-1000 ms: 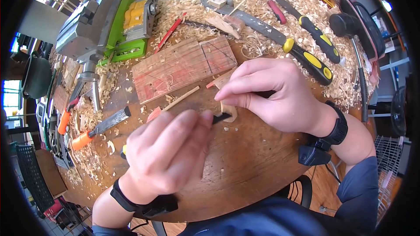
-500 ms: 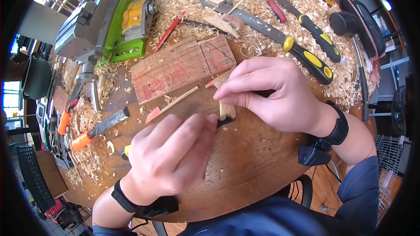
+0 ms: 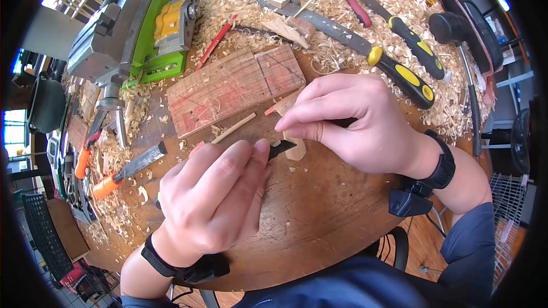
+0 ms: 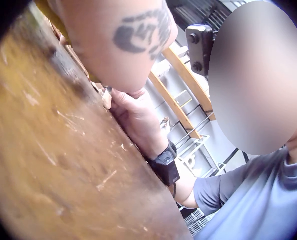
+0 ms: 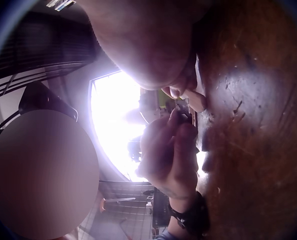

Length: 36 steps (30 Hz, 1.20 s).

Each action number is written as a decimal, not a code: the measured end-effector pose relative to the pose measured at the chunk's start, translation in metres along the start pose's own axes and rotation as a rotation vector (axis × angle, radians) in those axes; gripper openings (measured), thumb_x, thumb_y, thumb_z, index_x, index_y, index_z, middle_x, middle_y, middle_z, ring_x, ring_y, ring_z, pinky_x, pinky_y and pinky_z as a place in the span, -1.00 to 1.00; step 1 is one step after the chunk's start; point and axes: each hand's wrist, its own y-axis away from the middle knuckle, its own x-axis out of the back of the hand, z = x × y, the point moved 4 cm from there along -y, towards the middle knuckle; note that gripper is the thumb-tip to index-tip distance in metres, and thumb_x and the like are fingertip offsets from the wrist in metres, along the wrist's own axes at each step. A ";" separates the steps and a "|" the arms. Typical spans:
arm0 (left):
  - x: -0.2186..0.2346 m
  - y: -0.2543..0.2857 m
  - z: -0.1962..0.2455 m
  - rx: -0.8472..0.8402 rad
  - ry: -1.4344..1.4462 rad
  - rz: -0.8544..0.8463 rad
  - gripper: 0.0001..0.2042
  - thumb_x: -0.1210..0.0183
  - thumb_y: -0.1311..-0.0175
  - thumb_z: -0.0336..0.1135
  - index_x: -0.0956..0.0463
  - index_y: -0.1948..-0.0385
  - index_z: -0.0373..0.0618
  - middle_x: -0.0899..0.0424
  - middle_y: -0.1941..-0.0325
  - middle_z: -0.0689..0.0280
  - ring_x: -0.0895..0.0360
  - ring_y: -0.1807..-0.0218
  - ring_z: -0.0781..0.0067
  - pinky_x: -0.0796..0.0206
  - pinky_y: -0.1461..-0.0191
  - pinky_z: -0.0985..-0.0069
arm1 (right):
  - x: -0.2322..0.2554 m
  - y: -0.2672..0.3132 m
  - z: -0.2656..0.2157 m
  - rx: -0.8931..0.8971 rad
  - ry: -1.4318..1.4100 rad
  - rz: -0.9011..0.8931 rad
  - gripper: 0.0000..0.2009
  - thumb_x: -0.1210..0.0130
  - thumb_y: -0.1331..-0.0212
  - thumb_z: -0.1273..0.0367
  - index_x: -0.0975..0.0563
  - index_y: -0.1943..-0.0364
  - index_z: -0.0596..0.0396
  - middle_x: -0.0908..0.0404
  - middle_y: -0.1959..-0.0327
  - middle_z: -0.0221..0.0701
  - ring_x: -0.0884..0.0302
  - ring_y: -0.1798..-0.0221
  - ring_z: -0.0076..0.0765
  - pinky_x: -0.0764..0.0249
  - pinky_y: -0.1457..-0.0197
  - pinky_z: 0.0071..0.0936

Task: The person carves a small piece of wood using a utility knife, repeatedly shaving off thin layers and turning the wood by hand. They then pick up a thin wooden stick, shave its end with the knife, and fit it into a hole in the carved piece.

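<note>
My left hand (image 3: pixel 214 194) grips a knife with a dark blade (image 3: pixel 282 148); its handle is mostly hidden in the fist. Just to the right, my right hand (image 3: pixel 357 122) pinches a small pale piece of wood (image 3: pixel 296 152) between thumb and fingertips. The blade's point overlaps the lower end of that wood in the head view. In the right wrist view the rounded wood end (image 5: pixel 196 101) sticks out beside the left hand (image 5: pixel 168 150). The left wrist view shows the wood (image 4: pixel 107 98) low over the tabletop at the right fingertips.
A reddish marked board (image 3: pixel 234 88) and a thin stick (image 3: pixel 235 128) lie beyond the hands. To the left are an orange-handled chisel (image 3: pixel 131 170) and a metal vise (image 3: pixel 108 40). Black-and-yellow-handled files (image 3: pixel 402 74), a red pencil (image 3: pixel 216 43) and shavings (image 3: pixel 228 17) spread behind.
Between frames the left hand moves the blade slightly toward me over the wood's end, then back up and left. The right hand stays nearly still with the wood.
</note>
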 end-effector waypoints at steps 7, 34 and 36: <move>-0.001 0.000 -0.002 0.008 0.045 -0.014 -0.74 -0.50 0.03 -0.61 -0.79 0.23 -0.41 -0.70 0.21 0.24 -0.51 0.49 0.45 -0.35 0.50 0.48 | 0.000 0.000 0.000 -0.009 0.011 -0.004 -0.89 -0.44 -0.22 0.50 -0.86 0.20 0.04 -0.87 0.22 -0.32 -0.83 0.23 -0.26 -0.71 0.16 -0.42; 0.017 0.011 0.002 0.060 0.000 -0.233 -0.55 -0.35 0.01 -0.41 -0.84 -0.02 -0.12 -0.63 0.16 0.15 -0.59 0.29 0.18 -0.52 0.18 0.24 | 0.001 0.000 0.001 0.034 -0.010 0.024 -0.89 -0.41 -0.26 0.54 -0.85 0.18 0.10 -0.84 0.27 -0.32 -0.78 0.26 -0.30 -0.64 0.19 -0.43; 0.017 0.006 0.002 -0.016 -0.113 -0.252 -0.63 -0.42 -0.04 -0.40 -0.89 0.04 0.04 -0.59 0.20 0.26 -0.59 0.33 0.31 -0.57 0.28 0.39 | 0.001 0.000 0.002 0.034 -0.028 0.016 -0.89 -0.42 -0.26 0.53 -0.85 0.18 0.10 -0.84 0.27 -0.31 -0.78 0.26 -0.29 -0.65 0.19 -0.43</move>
